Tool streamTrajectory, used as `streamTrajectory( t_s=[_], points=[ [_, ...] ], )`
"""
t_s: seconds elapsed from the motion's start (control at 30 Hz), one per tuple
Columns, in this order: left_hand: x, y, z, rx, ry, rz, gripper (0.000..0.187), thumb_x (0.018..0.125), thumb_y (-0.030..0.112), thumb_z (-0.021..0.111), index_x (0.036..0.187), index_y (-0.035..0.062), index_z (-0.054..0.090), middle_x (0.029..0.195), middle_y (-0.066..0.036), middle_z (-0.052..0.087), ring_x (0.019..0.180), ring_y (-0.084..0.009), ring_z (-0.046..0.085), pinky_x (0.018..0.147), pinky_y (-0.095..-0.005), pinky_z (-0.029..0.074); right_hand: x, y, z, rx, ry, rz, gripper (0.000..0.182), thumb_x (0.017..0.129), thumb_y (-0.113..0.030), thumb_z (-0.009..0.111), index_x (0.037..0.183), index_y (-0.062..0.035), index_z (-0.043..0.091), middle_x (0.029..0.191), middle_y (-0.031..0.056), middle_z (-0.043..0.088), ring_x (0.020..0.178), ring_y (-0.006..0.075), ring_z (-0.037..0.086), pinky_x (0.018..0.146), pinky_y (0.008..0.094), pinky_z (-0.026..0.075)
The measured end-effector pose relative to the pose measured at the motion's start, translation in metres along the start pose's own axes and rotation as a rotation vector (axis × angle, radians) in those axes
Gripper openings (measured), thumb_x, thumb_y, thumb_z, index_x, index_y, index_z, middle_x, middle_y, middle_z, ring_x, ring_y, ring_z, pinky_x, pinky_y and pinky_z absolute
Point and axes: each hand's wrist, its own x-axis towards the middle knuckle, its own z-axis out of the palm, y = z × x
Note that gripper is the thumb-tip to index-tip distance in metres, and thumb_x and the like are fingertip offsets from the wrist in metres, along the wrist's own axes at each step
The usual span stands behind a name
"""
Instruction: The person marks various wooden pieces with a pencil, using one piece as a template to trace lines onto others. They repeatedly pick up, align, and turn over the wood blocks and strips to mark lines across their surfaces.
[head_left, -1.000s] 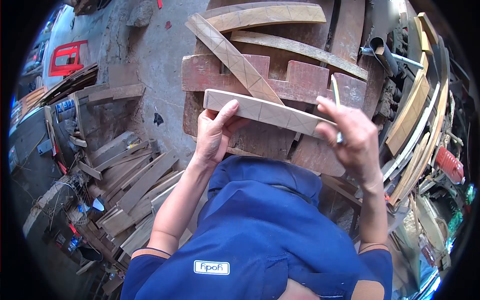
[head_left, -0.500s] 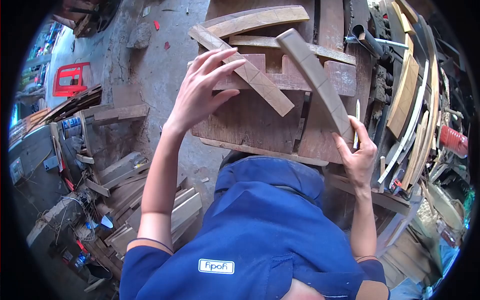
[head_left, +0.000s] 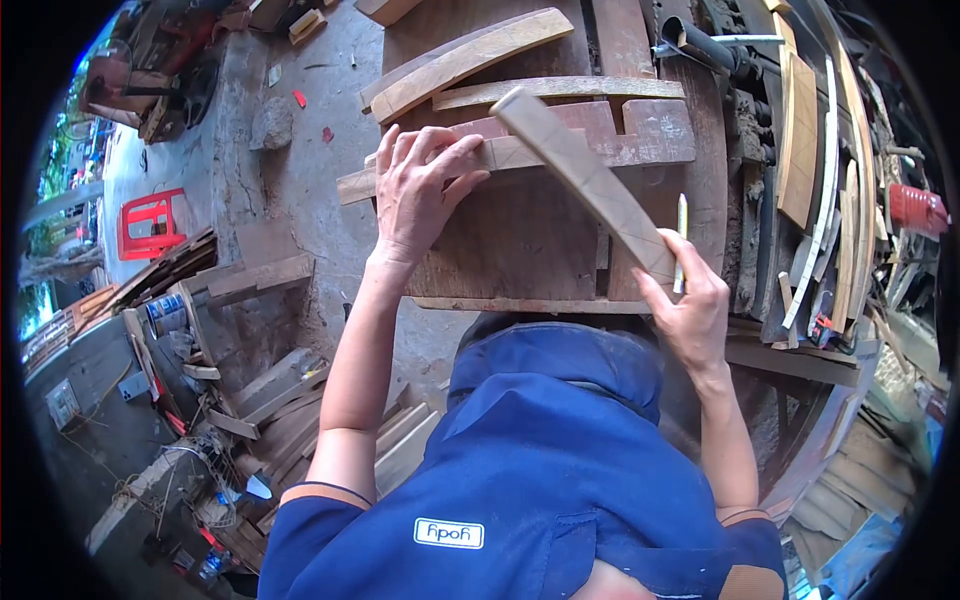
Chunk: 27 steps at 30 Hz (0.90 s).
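My right hand [head_left: 695,310] grips the lower end of a curved wooden piece [head_left: 590,190], tilted up to the left over the workbench [head_left: 500,255]. Pencil marks cross its side. A yellow pencil [head_left: 682,225] stands point up between the fingers of the same hand. My left hand [head_left: 425,190] is closed over a marked wooden strip [head_left: 358,187] lying almost level across the bench, its fingers on top and the thumb at the near side. Part of the strip is hidden under the hand and behind the raised piece.
Farther back on the bench lie a curved board [head_left: 475,62], a thin slat [head_left: 570,92] and a notched reddish block [head_left: 655,130]. Long offcuts [head_left: 798,140] stack at the right. A red plastic stool [head_left: 150,225] stands at the left, above scrap wood [head_left: 300,400].
My left hand has come down onto the marked strip, which has turned from diagonal to nearly level and shifted left. The curved piece in my right hand has tipped farther left.
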Motion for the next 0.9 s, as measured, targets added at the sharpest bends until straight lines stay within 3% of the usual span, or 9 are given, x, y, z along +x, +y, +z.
streamTrajectory(
  t_s=[0.13,0.27,0.4,0.47,0.53,0.6,0.7,0.8,0.9],
  points=[
    [-0.001,-0.006,-0.004,-0.021,0.003,-0.083,0.044,0.084,0.036,0.078,0.123,0.0178,0.071,0.115,-0.001,0.065,0.113,-0.0253,0.058,0.114,-0.0478,0.034,0.010,0.001,0.020,-0.061,-0.036,-0.149,0.048,0.080,-0.010,0.081,0.124,-0.0006,0.063,0.105,0.0210,0.072,0.095,0.0373,0.072,0.081,0.0415,0.058],
    [-0.016,0.008,-0.017,0.053,0.221,-0.164,0.031,0.085,0.020,0.081,0.113,0.0083,0.075,0.108,-0.005,0.067,0.102,-0.0235,0.062,0.095,-0.0390,0.049,0.020,0.000,0.030,-0.107,-0.070,-0.249,0.054,0.077,-0.009,0.083,0.126,0.0014,0.060,0.101,0.0203,0.071,0.090,0.0355,0.071,0.079,0.0419,0.058],
    [-0.055,0.017,-0.011,-0.717,0.151,-0.612,0.009,0.095,0.008,0.073,0.102,0.0018,0.073,0.091,-0.004,0.068,0.071,-0.0087,0.062,0.059,-0.0249,0.050,0.027,0.001,0.040,-0.098,-0.073,-0.266,0.056,0.077,-0.009,0.083,0.126,0.0026,0.060,0.100,0.0197,0.070,0.089,0.0344,0.070,0.080,0.0417,0.058],
    [-0.051,0.040,-0.016,-1.102,-0.080,-0.852,0.020,0.100,0.014,0.068,0.110,-0.0031,0.072,0.097,-0.008,0.074,0.080,-0.0105,0.069,0.072,-0.0246,0.057,0.032,-0.001,0.043,-0.115,-0.080,-0.270,0.055,0.077,-0.008,0.082,0.126,0.0031,0.060,0.100,0.0197,0.070,0.092,0.0342,0.070,0.081,0.0414,0.058],
    [-0.044,0.055,-0.011,-1.218,-0.263,-0.844,0.032,0.104,0.018,0.062,0.125,-0.0060,0.066,0.110,-0.015,0.073,0.100,-0.0181,0.071,0.091,-0.0324,0.057,0.036,-0.002,0.046,-0.131,-0.082,-0.272,0.056,0.077,-0.008,0.082,0.127,0.0030,0.060,0.100,0.0194,0.070,0.092,0.0338,0.070,0.081,0.0412,0.058],
    [-0.037,0.069,0.002,-1.472,-0.243,-0.923,0.039,0.104,0.021,0.062,0.132,-0.0062,0.059,0.119,-0.016,0.070,0.111,-0.0208,0.068,0.098,-0.0356,0.056,0.041,-0.003,0.047,-0.154,-0.081,-0.274,0.056,0.077,-0.008,0.082,0.127,0.0029,0.059,0.100,0.0192,0.070,0.093,0.0334,0.070,0.081,0.0409,0.058],
    [-0.025,0.076,0.019,-1.776,-0.165,-1.103,0.041,0.103,0.022,0.064,0.133,-0.0044,0.056,0.123,-0.015,0.068,0.116,-0.0226,0.067,0.102,-0.0376,0.055,0.044,-0.006,0.049,-0.164,-0.105,-0.257,0.058,0.077,-0.009,0.082,0.128,0.0022,0.059,0.102,0.0186,0.070,0.094,0.0322,0.070,0.082,0.0400,0.058],
    [-0.013,0.077,0.023,-1.786,-0.108,-1.158,0.038,0.102,0.023,0.066,0.130,-0.0006,0.057,0.123,-0.013,0.068,0.116,-0.0234,0.067,0.102,-0.0382,0.055,0.044,-0.007,0.049,-0.140,-0.117,-0.251,0.055,0.078,-0.007,0.081,0.128,0.0008,0.060,0.105,0.0203,0.070,0.094,0.0363,0.070,0.084,0.0425,0.057],
    [-0.009,0.073,0.023,-1.781,-0.122,-1.188,0.034,0.101,0.022,0.067,0.125,-0.0001,0.059,0.121,-0.013,0.068,0.115,-0.0236,0.067,0.100,-0.0381,0.056,0.045,-0.005,0.050,-0.191,-0.124,-0.267,0.062,0.075,-0.010,0.083,0.131,0.0010,0.059,0.104,0.0178,0.070,0.096,0.0304,0.070,0.082,0.0386,0.059]
  ],
)
